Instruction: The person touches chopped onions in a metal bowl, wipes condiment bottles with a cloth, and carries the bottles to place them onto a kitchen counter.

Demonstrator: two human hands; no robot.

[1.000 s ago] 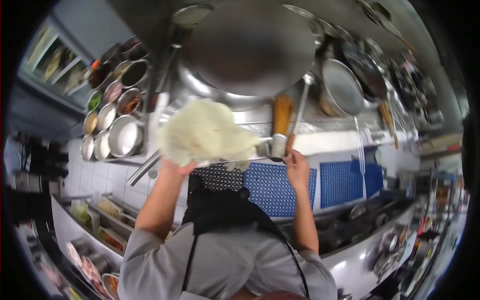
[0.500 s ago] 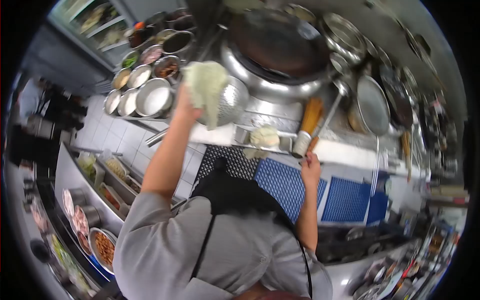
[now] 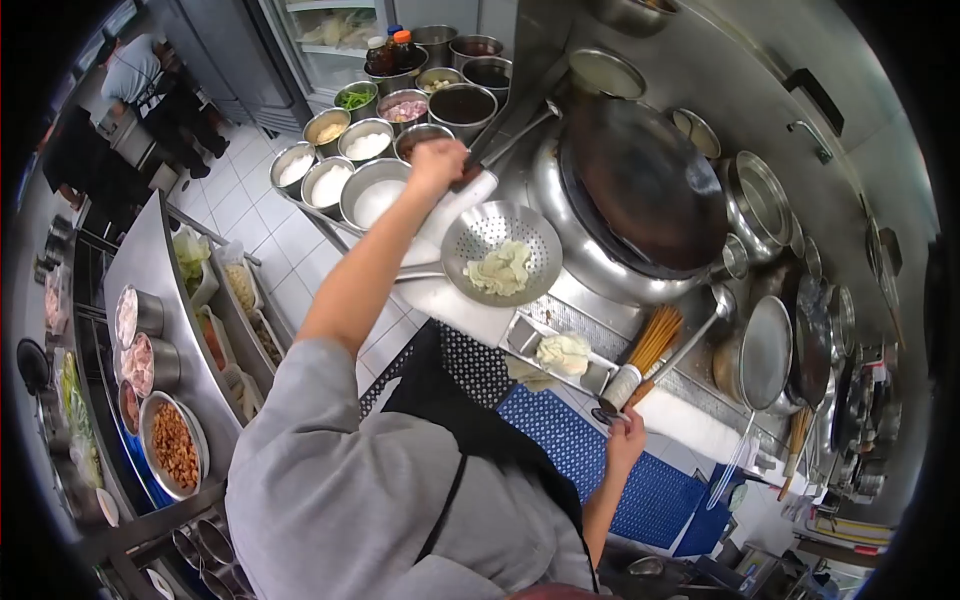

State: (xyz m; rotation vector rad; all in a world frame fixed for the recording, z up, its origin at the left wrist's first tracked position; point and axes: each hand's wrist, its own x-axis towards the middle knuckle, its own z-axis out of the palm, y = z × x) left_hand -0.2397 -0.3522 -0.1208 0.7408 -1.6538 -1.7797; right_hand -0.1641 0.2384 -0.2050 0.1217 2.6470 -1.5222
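Note:
My left hand (image 3: 440, 165) is closed at the brown handle end of a long metal cooking utensil (image 3: 515, 132), beside the steel pots. Below it, a perforated strainer (image 3: 553, 245) holds a pale, crumpled cloth-like piece (image 3: 500, 268). My right hand (image 3: 625, 440) is at the counter's front edge, fingers pinched near the wooden end of a ladle (image 3: 690, 340); a small dark thing shows at the fingertips, too small to name. Close by are a bamboo brush (image 3: 657, 335) and a narrow metal tray (image 3: 597, 378) with a pale folded cloth (image 3: 563, 354).
A large dark wok (image 3: 645, 190) stands tilted on the steel burner ring (image 3: 555, 225). Pots of ingredients, including a white-filled pot (image 3: 376, 195), stand at upper left. A side counter (image 3: 160, 245) holds more containers. A co-worker (image 3: 150, 85) stands beyond, at far left.
The pale cloth-like piece has left my left hand and a similar one lies in the strainer. That hand has moved to the utensil handle. My view has turned and shifted.

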